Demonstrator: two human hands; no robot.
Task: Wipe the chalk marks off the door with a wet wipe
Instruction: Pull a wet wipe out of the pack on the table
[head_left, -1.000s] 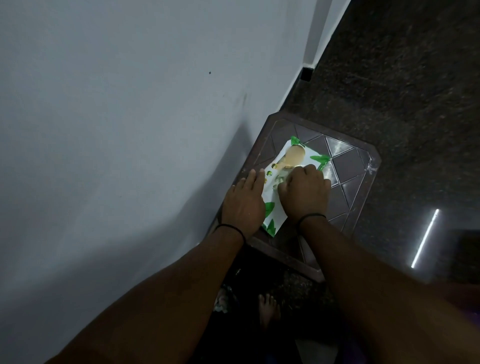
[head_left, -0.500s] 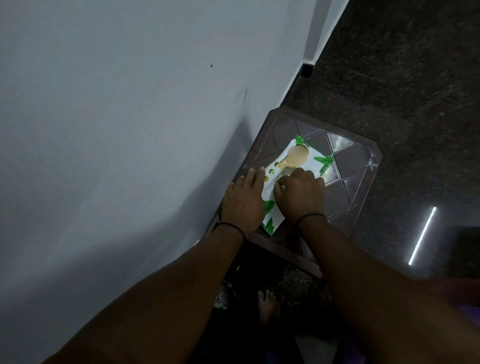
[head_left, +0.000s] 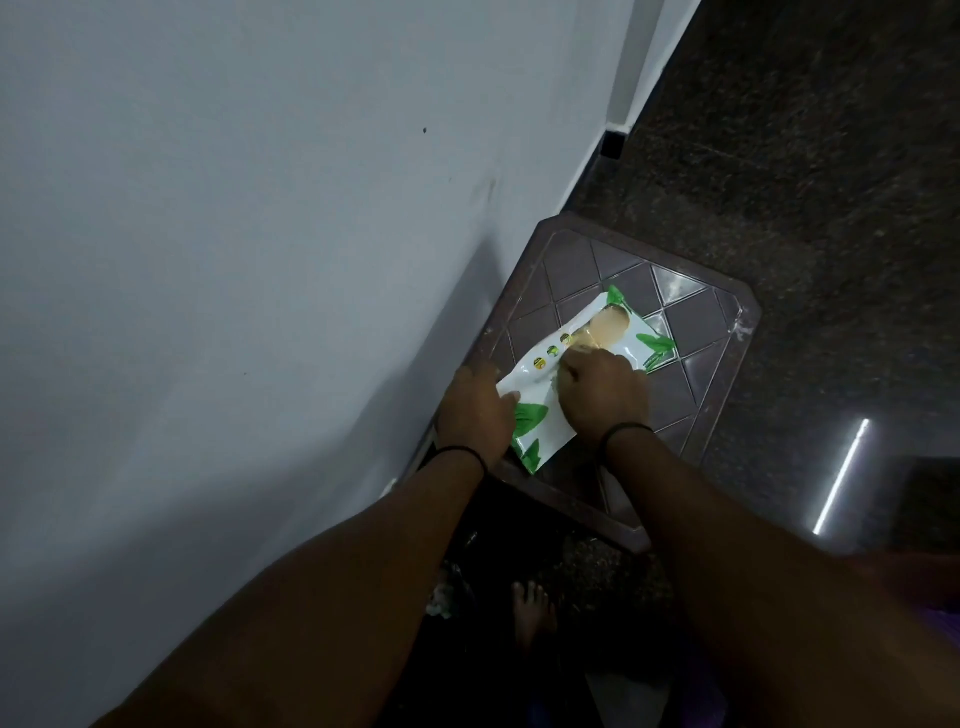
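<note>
A flat white plastic pack of wet wipes (head_left: 582, 374), printed with green leaves and a tan oval patch, lies on the top of a dark brown plastic stool (head_left: 696, 332) whose surface is moulded in a diamond grid. The stool stands right against a plain pale grey wall (head_left: 260, 260), on a dark speckled stone floor (head_left: 805, 156).

Both forearms reach forward and down from the bottom of the view, each with a thin black band at the wrist. The left hand (head_left: 475, 410) sits at the pack's wall-side edge, back of the hand upward, thumb tip lying over the pack's near left border; its fingers are hidden under the hand and blurred, so I cannot tell whether they curl round the edge or merely press on it. The right hand (head_left: 605, 397) rests on the middle of the pack, knuckles up, fingers curled in tight with the tips gathered at a point on the pack's top face just near the tan patch (a pinching pose, though what exactly lies between the fingertips is too small to make out). The pack's far end, with the tan patch and a green leaf corner, shows beyond the right knuckles; its near corner sticks out between the two wrists.

Below, between the arms, a bare foot (head_left: 532, 613) stands on the floor beside the stool's near edge. A bright strip of reflected light (head_left: 841, 478) lies on the floor at the right.
</note>
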